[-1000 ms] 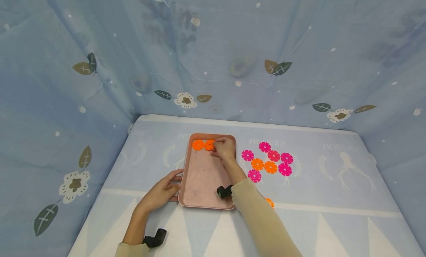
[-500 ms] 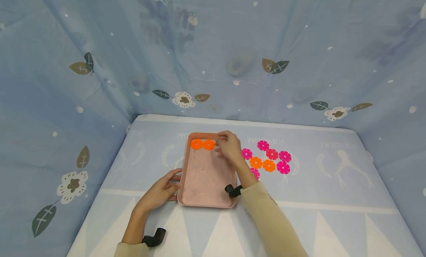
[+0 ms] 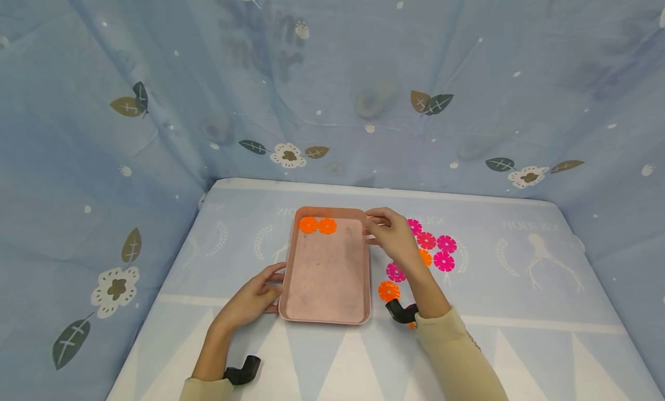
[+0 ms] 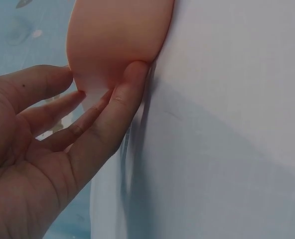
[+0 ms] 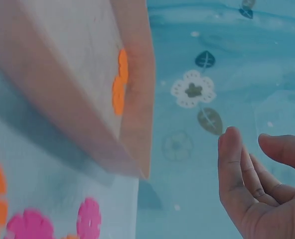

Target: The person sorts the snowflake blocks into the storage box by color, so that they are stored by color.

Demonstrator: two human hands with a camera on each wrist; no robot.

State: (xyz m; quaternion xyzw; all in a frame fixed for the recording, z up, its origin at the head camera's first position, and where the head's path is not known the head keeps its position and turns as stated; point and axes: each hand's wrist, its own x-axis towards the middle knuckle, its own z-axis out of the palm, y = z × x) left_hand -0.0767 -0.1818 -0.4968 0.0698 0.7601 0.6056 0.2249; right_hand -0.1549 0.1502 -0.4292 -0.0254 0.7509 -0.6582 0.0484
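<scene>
A shallow pink tray [image 3: 324, 277] lies on the table, with two orange flower-shaped discs [image 3: 318, 225] side by side at its far end. My left hand [image 3: 250, 300] rests its fingertips and thumb against the tray's outer left wall; in the left wrist view, the fingers [image 4: 107, 112] meet that wall without wrapping round it. My right hand [image 3: 393, 233] is just past the tray's far right corner, over the loose discs, and covers some of them. In the right wrist view, a gap shows between its thumb and fingers, and nothing is held.
Several loose discs, pink [image 3: 444, 261] and orange [image 3: 389, 291], are spread on the cloth right of the tray. Black wrist mounts [image 3: 244, 371] stick out from both forearms. A blue patterned curtain [image 3: 332, 89] rises behind the table's far edge.
My right hand has let go of the second orange disc beside the first and moved right, out of the tray. The left hand stays at the tray's left wall.
</scene>
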